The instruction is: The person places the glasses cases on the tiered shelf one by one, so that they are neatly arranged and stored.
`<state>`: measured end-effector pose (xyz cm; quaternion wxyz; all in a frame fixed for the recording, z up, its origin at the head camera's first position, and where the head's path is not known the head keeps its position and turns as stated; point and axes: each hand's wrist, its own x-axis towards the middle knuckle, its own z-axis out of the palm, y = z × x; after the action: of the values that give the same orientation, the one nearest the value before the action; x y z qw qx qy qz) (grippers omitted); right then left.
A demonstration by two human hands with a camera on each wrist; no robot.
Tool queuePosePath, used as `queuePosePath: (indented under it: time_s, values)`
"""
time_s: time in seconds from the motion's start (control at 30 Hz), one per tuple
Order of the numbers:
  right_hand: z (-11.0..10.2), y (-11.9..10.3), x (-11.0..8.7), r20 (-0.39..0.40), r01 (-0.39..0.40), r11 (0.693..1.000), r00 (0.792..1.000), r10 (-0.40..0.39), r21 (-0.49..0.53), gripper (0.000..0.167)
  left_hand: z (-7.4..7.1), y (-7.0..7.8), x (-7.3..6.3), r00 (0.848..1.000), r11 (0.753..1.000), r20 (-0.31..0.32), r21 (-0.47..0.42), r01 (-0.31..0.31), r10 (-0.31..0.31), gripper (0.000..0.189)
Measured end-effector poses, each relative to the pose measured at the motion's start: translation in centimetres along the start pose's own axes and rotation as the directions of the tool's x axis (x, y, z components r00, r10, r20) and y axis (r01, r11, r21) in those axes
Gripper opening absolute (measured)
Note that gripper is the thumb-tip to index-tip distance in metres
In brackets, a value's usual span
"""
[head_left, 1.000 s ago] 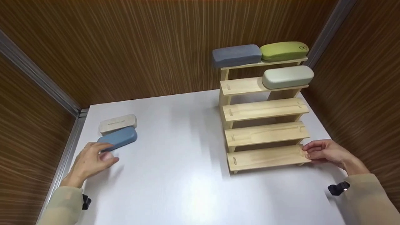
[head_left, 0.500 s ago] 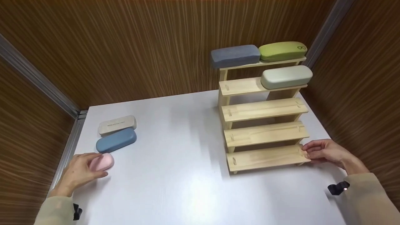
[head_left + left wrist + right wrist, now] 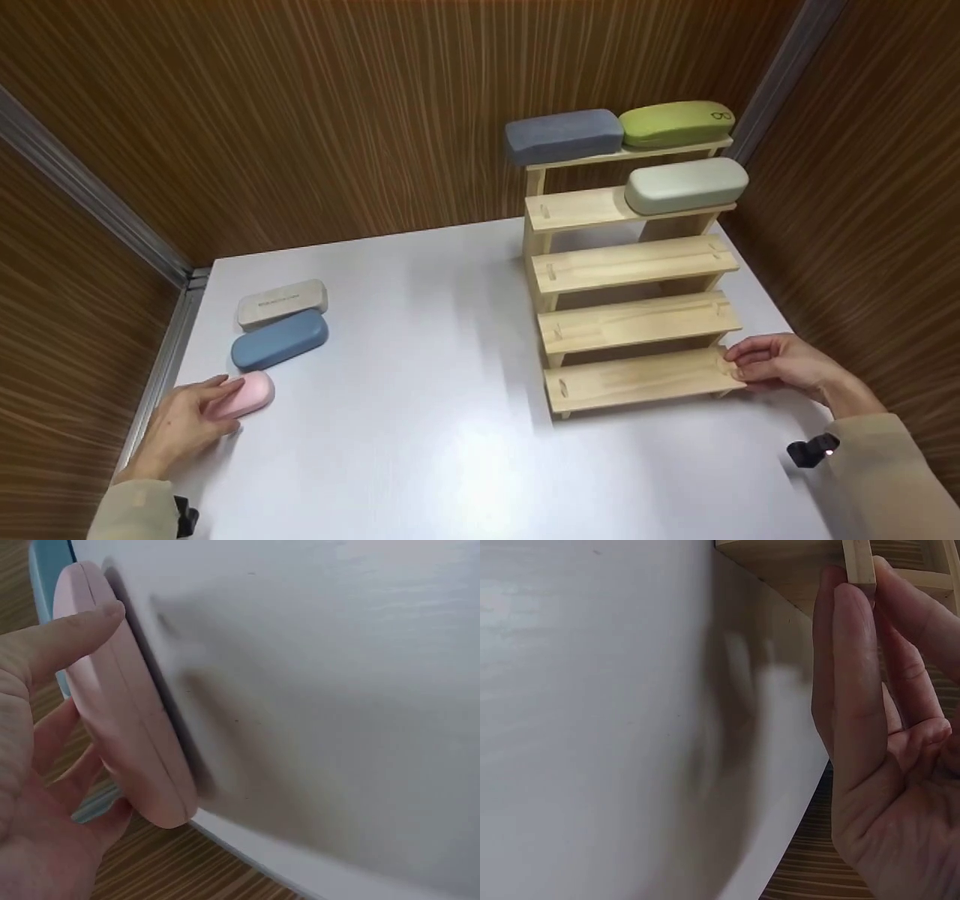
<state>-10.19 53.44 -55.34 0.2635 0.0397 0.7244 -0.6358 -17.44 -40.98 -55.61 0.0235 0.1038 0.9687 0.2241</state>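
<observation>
At the table's left edge, my left hand (image 3: 176,424) holds a pink glasses case (image 3: 251,394) that lies on the table. In the left wrist view the thumb lies across one side of the pink case (image 3: 124,705), and the fingers reach round its other side. A blue glasses case (image 3: 281,340) lies just beyond it, and a cream case (image 3: 283,302) with small lettering lies behind that. On the right, my right hand (image 3: 795,371) pinches the right end of the lowest step of a wooden tiered display shelf (image 3: 637,381); the right wrist view shows thumb and fingers on the board's end (image 3: 860,566).
On the shelf's top step stand a grey-blue case (image 3: 564,137) and a lime-green case (image 3: 676,124). A pale green case (image 3: 686,185) rests at the right of the step below. Wood-grain panels (image 3: 360,112) enclose the white table (image 3: 420,360) at back and sides.
My left hand has moved from beside the blue case toward me and to the left, onto the pink case, and its fingers have closed in around it. My right hand stays on the shelf.
</observation>
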Motion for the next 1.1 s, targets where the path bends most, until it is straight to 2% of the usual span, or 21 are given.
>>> queuePosePath:
  time_s: [0.33, 0.8, 1.1]
  values:
    - [-0.2, 0.4, 0.0, -0.023, -0.030, 0.999, 0.999, 0.029, -0.021, 0.036, 0.2, 0.1, 0.2, 0.995, 0.995, 0.028, -0.028, 0.095, -0.094, 0.059]
    - [-0.2, 0.2, -0.1, -0.007, -0.003, 1.000, 1.000, 0.003, -0.025, 0.037, 0.1, 0.1, 0.4, 0.997, 0.997, 0.016, -0.027, 0.078, -0.077, 0.058]
    - [-0.1, 0.1, 0.2, -0.013, -0.008, 0.999, 1.000, 0.007, -0.043, 0.036, -0.2, 1.0, 0.6, 0.998, 0.998, 0.018, -0.025, 0.059, -0.058, 0.059]
